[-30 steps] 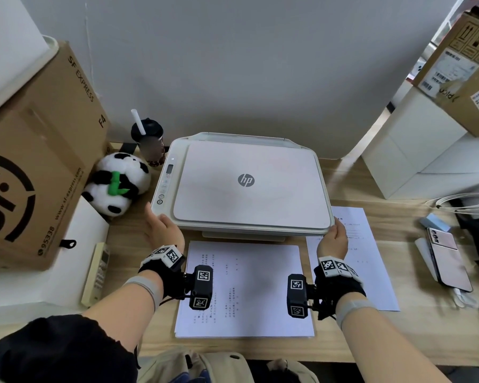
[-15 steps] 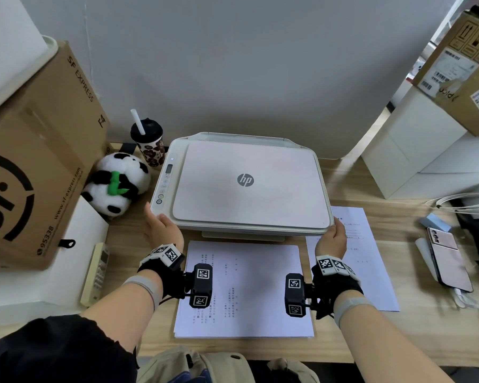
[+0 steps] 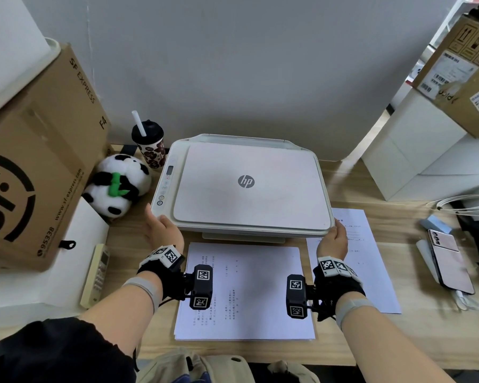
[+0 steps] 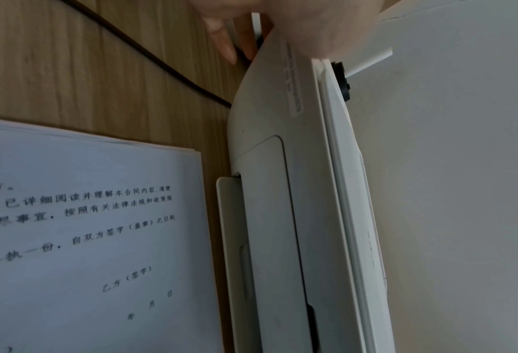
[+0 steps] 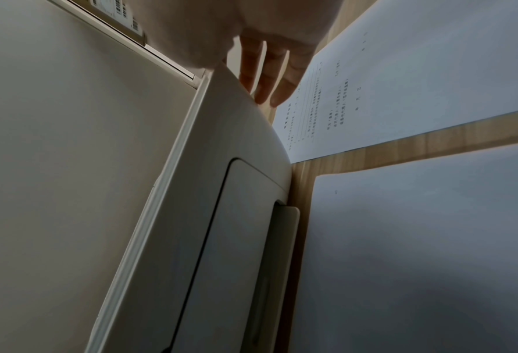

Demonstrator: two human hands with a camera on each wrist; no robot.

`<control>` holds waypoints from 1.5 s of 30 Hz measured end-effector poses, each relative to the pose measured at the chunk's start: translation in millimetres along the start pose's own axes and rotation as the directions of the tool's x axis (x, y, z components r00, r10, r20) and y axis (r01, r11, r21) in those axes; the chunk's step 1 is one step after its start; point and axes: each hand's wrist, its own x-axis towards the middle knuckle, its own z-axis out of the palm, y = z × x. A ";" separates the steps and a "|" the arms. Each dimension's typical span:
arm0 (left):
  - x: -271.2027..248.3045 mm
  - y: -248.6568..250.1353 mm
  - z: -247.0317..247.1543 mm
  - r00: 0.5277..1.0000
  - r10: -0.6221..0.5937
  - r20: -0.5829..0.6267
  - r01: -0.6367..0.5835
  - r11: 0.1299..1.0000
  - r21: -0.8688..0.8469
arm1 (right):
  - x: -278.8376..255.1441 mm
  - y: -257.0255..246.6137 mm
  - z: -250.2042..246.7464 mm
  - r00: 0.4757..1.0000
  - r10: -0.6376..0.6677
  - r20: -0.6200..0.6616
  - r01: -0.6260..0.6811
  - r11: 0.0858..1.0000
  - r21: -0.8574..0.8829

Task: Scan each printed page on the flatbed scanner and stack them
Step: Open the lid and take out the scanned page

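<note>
Fingers [image 5: 277,78] of both hands lay straight against the HP scanner's [image 3: 246,186] front corners, gripping nothing; I feared shoving it onto the printed stack [image 3: 244,294] just before it.

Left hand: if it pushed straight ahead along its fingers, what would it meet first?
Probably the panda plush. The left hand lies along the HP scanner's front-left corner, fingers pointing at the plush's lower edge; depth is unclear.

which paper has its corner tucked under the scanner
The single sheet by the right hand; the stack in front lies clear of the scanner.
</note>
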 end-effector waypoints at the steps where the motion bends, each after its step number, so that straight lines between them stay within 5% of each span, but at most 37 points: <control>1: 0.6 -0.6 0.1 1.000 -0.001 0.004 0.001 1.000 -0.001 | 0.0 -0.5 -0.1 1.000 0.001 0.001 -0.001 1.000 0.002; 45: -0.3 1.4 -1.7 1.000 0.009 0.003 -0.009 1.000 0.006 | 0.0 0.5 1.3 1.000 0.027 -0.009 -0.027 1.000 0.012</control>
